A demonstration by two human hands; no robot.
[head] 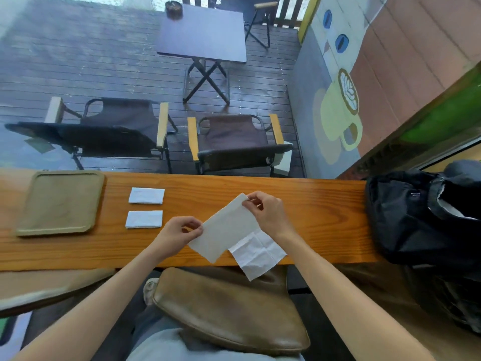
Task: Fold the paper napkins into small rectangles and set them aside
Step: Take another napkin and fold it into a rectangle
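I hold a white paper napkin (226, 230) tilted above the wooden counter (312, 220), folded once into a long rectangle. My left hand (177, 234) pinches its near left corner. My right hand (268, 213) pinches its far right corner. Under it, an unfolded napkin (257, 252) lies flat and hangs over the counter's near edge. Two folded small napkin rectangles lie to the left, one farther (146, 195) and one nearer (144, 219).
An olive tray (59, 203) sits at the counter's left end. A black bag (421, 217) rests at the right end. A brown cushioned stool (229, 308) is below the counter. Folding chairs and a small table stand on the deck beyond.
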